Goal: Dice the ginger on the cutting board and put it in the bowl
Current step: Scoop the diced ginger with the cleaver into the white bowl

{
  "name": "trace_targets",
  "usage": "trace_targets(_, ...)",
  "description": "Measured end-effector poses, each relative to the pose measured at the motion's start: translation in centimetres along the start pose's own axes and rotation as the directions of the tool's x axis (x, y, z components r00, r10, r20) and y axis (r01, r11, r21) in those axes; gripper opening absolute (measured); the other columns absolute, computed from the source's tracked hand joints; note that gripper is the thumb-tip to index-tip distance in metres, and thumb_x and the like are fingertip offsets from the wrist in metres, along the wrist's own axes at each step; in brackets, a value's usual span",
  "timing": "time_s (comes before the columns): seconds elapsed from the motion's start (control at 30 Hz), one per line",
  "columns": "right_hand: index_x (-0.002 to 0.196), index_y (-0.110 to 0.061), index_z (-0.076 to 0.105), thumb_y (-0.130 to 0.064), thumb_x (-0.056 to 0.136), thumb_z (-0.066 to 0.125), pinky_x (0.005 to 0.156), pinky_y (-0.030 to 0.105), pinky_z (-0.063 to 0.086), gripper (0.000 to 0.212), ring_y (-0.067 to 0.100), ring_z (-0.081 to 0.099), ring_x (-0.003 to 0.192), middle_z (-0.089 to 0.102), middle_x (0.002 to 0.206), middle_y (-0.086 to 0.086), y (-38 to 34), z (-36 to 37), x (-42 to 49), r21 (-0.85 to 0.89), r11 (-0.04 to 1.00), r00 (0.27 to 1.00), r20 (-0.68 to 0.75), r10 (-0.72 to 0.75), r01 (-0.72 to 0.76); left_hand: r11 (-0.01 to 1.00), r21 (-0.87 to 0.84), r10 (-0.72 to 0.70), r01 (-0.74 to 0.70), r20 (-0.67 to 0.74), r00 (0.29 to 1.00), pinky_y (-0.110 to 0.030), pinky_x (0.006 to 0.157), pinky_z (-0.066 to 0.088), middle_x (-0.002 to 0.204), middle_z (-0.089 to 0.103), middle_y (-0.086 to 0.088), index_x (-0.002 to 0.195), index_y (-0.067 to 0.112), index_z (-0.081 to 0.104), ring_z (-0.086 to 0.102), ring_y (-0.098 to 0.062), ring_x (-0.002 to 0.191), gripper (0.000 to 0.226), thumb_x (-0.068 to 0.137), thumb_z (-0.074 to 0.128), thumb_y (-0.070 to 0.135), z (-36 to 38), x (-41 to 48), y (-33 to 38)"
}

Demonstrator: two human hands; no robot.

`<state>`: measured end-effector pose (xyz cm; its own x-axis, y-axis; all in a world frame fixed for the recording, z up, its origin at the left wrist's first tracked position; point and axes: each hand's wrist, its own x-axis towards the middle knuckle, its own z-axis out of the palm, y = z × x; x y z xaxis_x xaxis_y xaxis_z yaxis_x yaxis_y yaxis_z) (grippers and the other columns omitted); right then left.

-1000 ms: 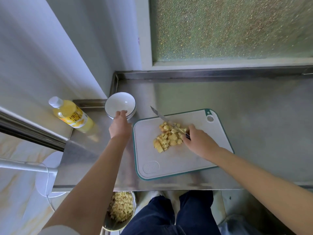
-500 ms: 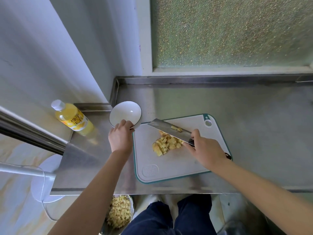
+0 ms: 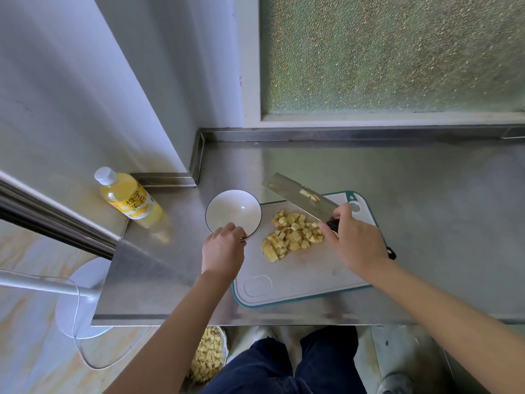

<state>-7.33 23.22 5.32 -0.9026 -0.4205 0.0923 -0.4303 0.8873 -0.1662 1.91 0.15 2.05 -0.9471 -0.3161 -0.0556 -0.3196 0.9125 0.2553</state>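
The diced ginger (image 3: 292,236) lies as one loose pile on the far half of the cutting board (image 3: 298,275). The pile's long axis runs diagonally, from the near-left toward the far-right. The white bowl (image 3: 227,204) is on the steel counter (image 3: 412,194), just beside the board's far-left corner, and holds nothing visible. The left hand (image 3: 223,250) grips the bowl's near rim with curled fingers; whether the bowl is lifted cannot be told. The right hand (image 3: 356,238) is closed around the black handle of the knife (image 3: 298,196). The knife's long axis runs from the handle at near-right to the blade end at far-left, which points past the board's far edge, toward the area behind the bowl. The blade lies broad face up, with a few ginger pieces on it. A bottle (image 3: 127,199) of yellow liquid stands to the left of the bowl, well apart.
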Motion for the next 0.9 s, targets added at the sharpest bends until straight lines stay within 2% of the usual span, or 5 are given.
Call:
trace_targets(0.13,0.101,-0.007,0.048,-0.044,0.089,0.055,0.040,0.022,0.026,0.039,0.026,0.066,0.057,0.066,0.069,0.005,-1.1,-0.3,0.4,0.008,0.997,0.997,-0.014,-0.072,0.072,0.985,-0.169,-0.056,0.041,-0.083,0.995,-0.032,0.069,0.045,0.105,0.056,-0.004,0.107,0.015,0.061,0.060,-0.028,0.089,0.021,0.087,0.058,0.022,-1.9,-0.2,0.6)
trace_targets(0.27,0.087,-0.008,0.050,-0.038,0.075,0.075,0.035,0.014,0.009,0.040,0.022,0.059,0.040,0.060,0.050,0.001,-2.5,0.1,0.7,-0.037,0.979,0.975,-0.092,-0.204,0.201,0.935,-0.283,0.107,-0.214,-0.352,0.930,-0.030,0.068,0.045,0.103,0.058,-0.007,0.103,0.011,0.061,0.052,-0.021,0.093,0.022,0.090,0.046,0.021,-3.0,0.0,2.1)
trace_targets(0.47,0.086,-0.015,0.043,-0.043,0.060,0.082,0.032,0.021,0.033,0.055,0.018,0.057,0.037,0.058,0.050,-0.002,-4.2,1.0,0.4,-0.115,0.920,0.902,-0.184,-0.391,0.376,0.873,-0.101,0.469,-0.478,-0.096,0.878,-0.033,0.114,0.010,0.146,0.040,-0.008,0.139,0.007,0.040,0.030,-0.025,0.138,0.058,0.100,0.014,0.041,-1.4,0.4,3.3)
trace_targets(0.77,0.090,-0.014,0.044,-0.041,0.059,0.084,0.032,0.019,0.027,0.057,0.014,0.052,0.033,0.055,0.046,-0.004,-4.0,0.6,0.2,-0.144,0.893,0.886,-0.133,-0.444,0.425,0.974,-0.039,0.226,-0.224,0.056,0.973,-0.027,0.116,-0.009,0.156,0.016,-0.004,0.147,0.008,0.017,0.006,-0.019,0.146,0.100,0.077,-0.026,0.065,0.6,0.9,-0.5)
trace_targets(0.9,0.087,-0.013,0.050,-0.040,0.057,0.084,0.032,0.019,0.022,0.053,0.015,0.050,0.030,0.054,0.044,-0.003,-3.4,-0.1,-0.1,-0.164,0.901,0.899,-0.113,-0.422,0.402,0.995,0.096,-0.006,-0.005,0.119,0.993,-0.035,0.119,-0.004,0.156,0.014,-0.008,0.148,0.006,0.011,0.004,-0.021,0.146,0.080,0.087,-0.010,0.053,0.3,1.1,-1.4)
